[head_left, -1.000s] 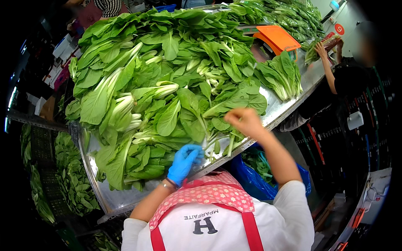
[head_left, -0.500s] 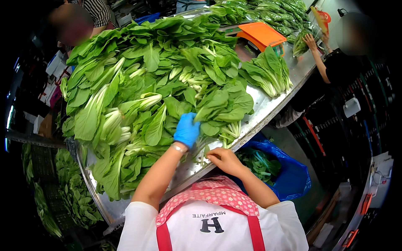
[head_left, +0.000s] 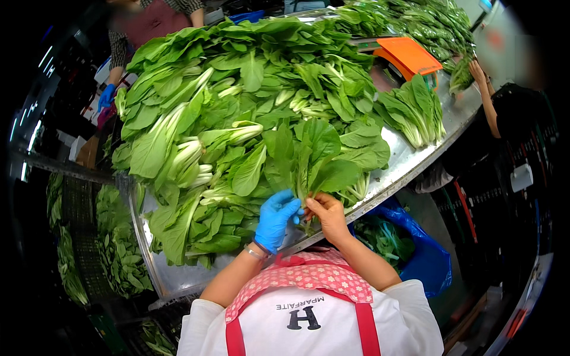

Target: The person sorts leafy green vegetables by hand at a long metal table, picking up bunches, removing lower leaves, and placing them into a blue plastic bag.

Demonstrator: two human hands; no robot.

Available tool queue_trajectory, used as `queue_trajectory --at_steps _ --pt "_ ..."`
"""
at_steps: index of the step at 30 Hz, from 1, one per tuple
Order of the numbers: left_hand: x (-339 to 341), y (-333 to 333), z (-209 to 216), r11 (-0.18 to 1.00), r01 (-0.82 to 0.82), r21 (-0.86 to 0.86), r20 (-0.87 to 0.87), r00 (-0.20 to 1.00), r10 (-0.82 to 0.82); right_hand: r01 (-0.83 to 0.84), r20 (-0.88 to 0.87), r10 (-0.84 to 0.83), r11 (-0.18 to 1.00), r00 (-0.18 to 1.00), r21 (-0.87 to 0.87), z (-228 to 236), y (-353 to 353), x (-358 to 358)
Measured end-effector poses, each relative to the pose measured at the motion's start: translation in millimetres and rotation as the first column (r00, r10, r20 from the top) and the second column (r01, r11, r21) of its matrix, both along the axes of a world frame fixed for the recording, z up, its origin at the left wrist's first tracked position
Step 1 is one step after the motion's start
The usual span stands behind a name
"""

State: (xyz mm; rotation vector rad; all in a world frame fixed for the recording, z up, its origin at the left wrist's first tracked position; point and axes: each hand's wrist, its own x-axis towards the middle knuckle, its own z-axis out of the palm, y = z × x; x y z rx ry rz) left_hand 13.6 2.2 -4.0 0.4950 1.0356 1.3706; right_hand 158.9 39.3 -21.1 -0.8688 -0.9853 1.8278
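Observation:
A head of leafy greens [head_left: 310,155] stands upright near the table's front edge, leaves fanned away from me. My left hand [head_left: 276,221], in a blue glove, is closed at its lower stems. Bare, my right hand [head_left: 329,216] pinches the stem base from the other side, fingertips close to the glove. Exactly what lies between the fingertips is partly hidden. Just beyond spreads a big pile of the same greens [head_left: 196,127], with pale stems showing among the leaves. One separate bunch [head_left: 412,113] lies to the right on bare metal.
An orange-topped scale [head_left: 409,56] sits at the back right, before bagged greens [head_left: 427,26]. Below the metal table's edge [head_left: 404,181] hangs a blue bag [head_left: 436,261] containing leaves. Crates of greens [head_left: 119,249] stand left. Co-workers are at far left and far right.
My left hand has drawn back from the pile toward my right hand. A head of greens is now upright between them. My right hand has risen to its base. The view has shifted.

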Motion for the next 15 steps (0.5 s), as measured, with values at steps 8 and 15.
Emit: queue_trajectory --at_steps 8,15 --pt "5.5 -10.5 -1.6 1.000 -0.016 0.011 -0.045 0.999 0.017 -0.002 0.368 -0.388 0.686 0.845 0.728 -3.0 -12.7 -12.5" --pt "-4.0 -18.4 11.4 0.985 0.153 0.086 -0.181 0.974 -0.136 0.009 0.240 -0.383 0.545 0.892 0.838 12.4 -17.6 -7.3"
